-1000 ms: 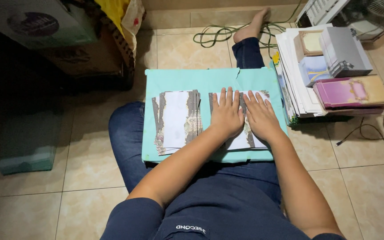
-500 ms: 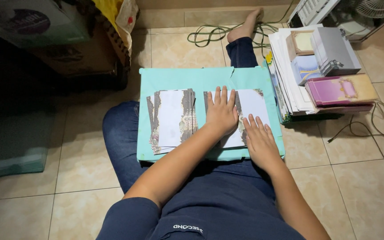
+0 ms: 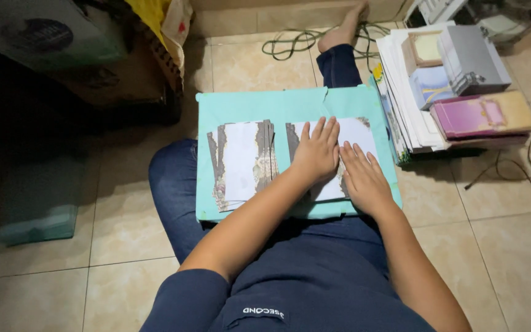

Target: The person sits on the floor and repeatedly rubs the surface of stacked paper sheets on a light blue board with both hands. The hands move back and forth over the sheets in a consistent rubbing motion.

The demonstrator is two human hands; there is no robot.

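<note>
A turquoise board lies across my lap as I sit on the floor. On its right half lies a white card with dark decorated edges. My left hand presses flat on that card, fingers spread. My right hand lies flat beside it on the card's right part, fingers pointing up and left. A fanned stack of similar cards rests on the board's left half, untouched.
To the right on the tiled floor stands a pile of papers and cards with a grey box and a pink-and-tan booklet. Cables lie beyond my foot. Cardboard boxes sit at the upper left.
My right hand drew back toward me half a second ago and has now slid forward again beside the left hand. The left hand stayed pressed on the card.
</note>
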